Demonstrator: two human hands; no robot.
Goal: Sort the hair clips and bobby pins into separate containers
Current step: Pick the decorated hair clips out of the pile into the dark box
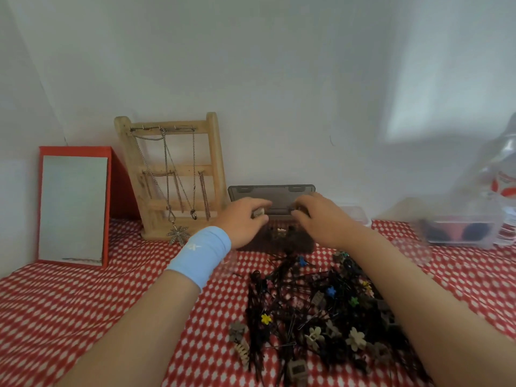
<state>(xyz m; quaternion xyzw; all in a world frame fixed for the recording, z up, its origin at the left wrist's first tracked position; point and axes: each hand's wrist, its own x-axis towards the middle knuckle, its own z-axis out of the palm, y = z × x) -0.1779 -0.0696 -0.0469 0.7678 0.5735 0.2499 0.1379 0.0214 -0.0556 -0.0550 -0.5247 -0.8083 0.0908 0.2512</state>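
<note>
A mixed pile of black bobby pins (282, 297) and small flower-shaped hair clips (356, 339) lies on the red-and-white cloth between my forearms. Behind it stands a dark translucent box (279, 241) with its lid (272, 192) raised against the wall. Both hands hover over the open box. My left hand (243, 219), with a light blue wristband, pinches a small beige hair clip (258, 213) at its fingertips. My right hand (321, 219) has curled fingers over the box; what it holds, if anything, is hidden.
A wooden jewellery stand (215, 152) with hanging chains and a red-framed mirror (106, 208) stand at the back left. A small clear container (357, 213) sits right of the box. Farther right are a larger clear container (458, 233) and a plastic bottle (505, 191), both blurred.
</note>
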